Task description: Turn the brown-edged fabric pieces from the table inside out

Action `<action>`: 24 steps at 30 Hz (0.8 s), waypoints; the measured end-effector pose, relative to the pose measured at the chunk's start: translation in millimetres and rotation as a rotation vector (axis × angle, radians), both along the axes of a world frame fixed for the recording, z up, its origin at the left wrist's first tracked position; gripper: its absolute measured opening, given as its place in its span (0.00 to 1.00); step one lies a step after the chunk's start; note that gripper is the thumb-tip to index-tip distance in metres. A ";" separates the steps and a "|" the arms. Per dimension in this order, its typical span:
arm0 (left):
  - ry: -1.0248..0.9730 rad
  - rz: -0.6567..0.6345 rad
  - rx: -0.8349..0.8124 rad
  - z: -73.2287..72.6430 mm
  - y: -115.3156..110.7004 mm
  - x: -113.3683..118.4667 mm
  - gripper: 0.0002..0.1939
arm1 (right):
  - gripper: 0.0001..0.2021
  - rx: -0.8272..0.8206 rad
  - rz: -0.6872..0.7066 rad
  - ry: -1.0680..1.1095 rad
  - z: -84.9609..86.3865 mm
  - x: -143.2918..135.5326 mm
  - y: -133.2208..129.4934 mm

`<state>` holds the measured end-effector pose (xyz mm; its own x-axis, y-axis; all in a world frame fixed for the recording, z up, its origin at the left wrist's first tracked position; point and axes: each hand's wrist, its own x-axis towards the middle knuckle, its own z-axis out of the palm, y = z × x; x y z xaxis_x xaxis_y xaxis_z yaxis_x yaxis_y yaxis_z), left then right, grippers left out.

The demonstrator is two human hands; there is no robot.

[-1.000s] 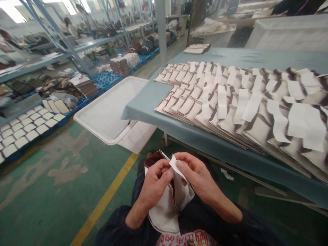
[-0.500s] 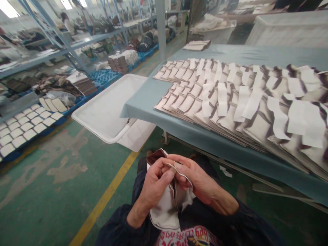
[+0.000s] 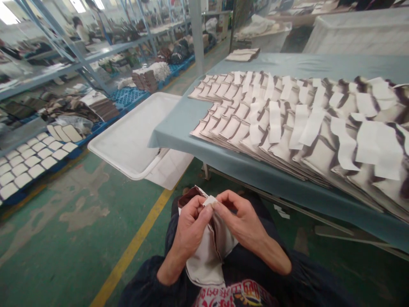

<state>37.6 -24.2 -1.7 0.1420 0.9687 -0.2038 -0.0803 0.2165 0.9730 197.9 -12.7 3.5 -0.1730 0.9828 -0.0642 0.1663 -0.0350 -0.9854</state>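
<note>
Table (image 3: 206, 171) is draped in a blue-green cover (image 3: 172, 131), pretty much loaded with two rows of overlapping pale pieces (image 3: 238, 129); a small stack (image 3: 243, 54) is parked near the far corner.

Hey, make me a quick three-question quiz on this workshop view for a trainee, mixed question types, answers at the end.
1. True or false: the right hand lies flat on the table.
2. Pick one: the floor line on the person's left is A) red, B) yellow, C) white.
3. Fill the gap: loose white ____ lie across many of the pale pieces on the table.

Key
1. False: it has its fingers at a small white piece, as does the left hand.
2. B.
3. Strips.
</note>
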 end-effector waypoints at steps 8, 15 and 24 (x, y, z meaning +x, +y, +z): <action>0.347 0.146 0.117 -1.8 -1.7 -14.6 0.28 | 0.24 -0.204 -0.044 0.244 -22.9 -11.5 -2.8; 0.483 0.040 0.037 -9.9 -8.8 -49.8 0.33 | 0.29 -0.356 0.033 0.331 -41.9 -27.5 -16.0; 0.623 -0.237 -0.097 -0.5 -30.7 -79.9 0.14 | 0.32 -0.510 0.111 0.361 -53.9 -45.5 -35.2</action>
